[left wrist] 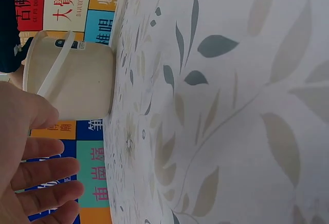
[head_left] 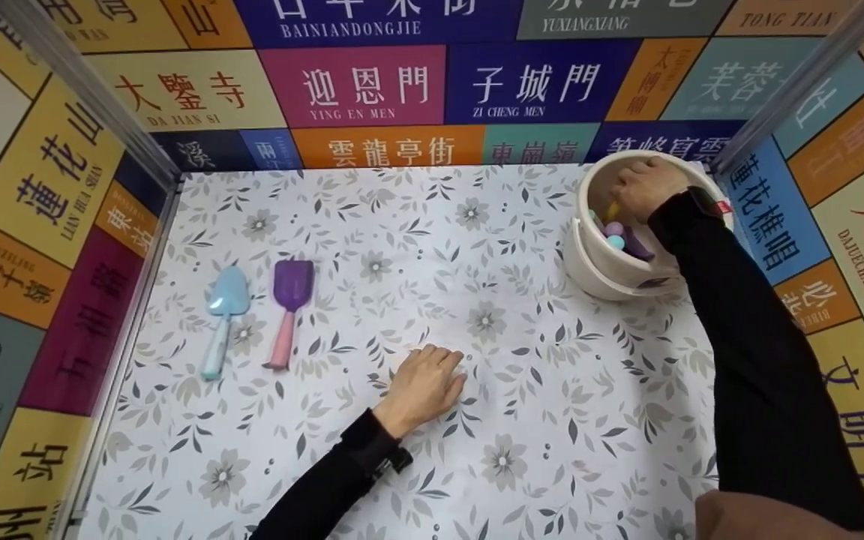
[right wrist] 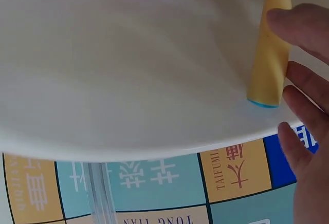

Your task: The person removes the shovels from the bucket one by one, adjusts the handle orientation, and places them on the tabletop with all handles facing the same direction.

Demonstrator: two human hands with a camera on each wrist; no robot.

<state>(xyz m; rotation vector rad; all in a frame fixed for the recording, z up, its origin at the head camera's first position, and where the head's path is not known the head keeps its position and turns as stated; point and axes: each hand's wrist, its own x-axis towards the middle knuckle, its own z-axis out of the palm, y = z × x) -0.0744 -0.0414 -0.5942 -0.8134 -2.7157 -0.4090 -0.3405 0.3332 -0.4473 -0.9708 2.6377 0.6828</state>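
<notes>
My right hand point(head_left: 649, 186) reaches down inside a cream bucket point(head_left: 589, 264) at the back right. In the right wrist view, its thumb and fingers pinch a yellow tool handle point(right wrist: 270, 67) with a blue end, standing along the bucket's inner wall. The tool's far end is out of sight. Below the hand, handle ends in purple point(head_left: 613, 229) and turquoise point(head_left: 616, 241) show in the bucket beside a dark purple piece. My left hand point(head_left: 421, 386), fingers relaxed and holding nothing, is over the middle front of the patterned surface.
To the left lie a light blue toy shovel point(head_left: 228, 292) and a purple toy shovel point(head_left: 293, 285) with a pink handle, side by side. Printed panels point(head_left: 372, 86) wall the leaf-patterned surface point(head_left: 402, 225) at the back and both sides. The bucket's white carry handle point(left wrist: 54, 64) hangs down its side.
</notes>
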